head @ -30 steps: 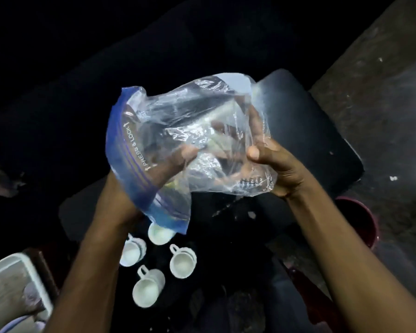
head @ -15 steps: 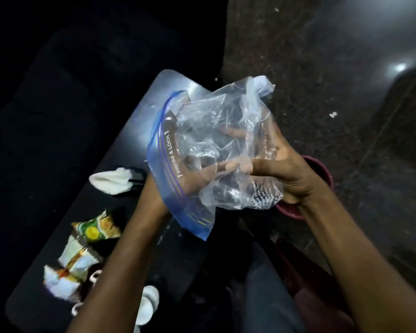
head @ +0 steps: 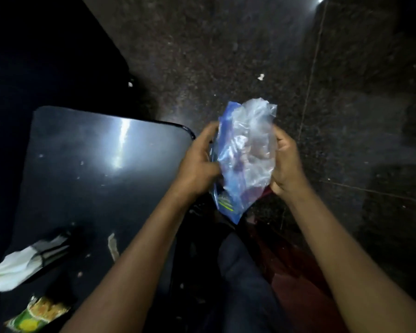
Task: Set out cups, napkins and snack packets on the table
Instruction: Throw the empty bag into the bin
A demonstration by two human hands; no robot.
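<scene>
A clear zip-lock bag (head: pixel 246 150) with a blue seal strip is crumpled between both hands, held over the floor just right of the table's corner. My left hand (head: pixel 198 164) grips its left side and my right hand (head: pixel 286 164) presses its right side. On the dark table (head: pixel 82 169), a white napkin (head: pixel 17 267) lies at the lower left, and a green and yellow snack packet (head: pixel 37 314) sits at the bottom left edge. No cups are in view.
A dark speckled stone floor (head: pixel 226 56) fills the right and top. My dark trouser leg (head: pixel 240 280) and a reddish object (head: pixel 291 267) lie below the bag. Small crumbs and a paper scrap (head: pixel 113 246) dot the table.
My view has swung right, so the cups have left the frame. The bag has been squeezed from spread open into a narrower bundle and moved off past the table's corner.
</scene>
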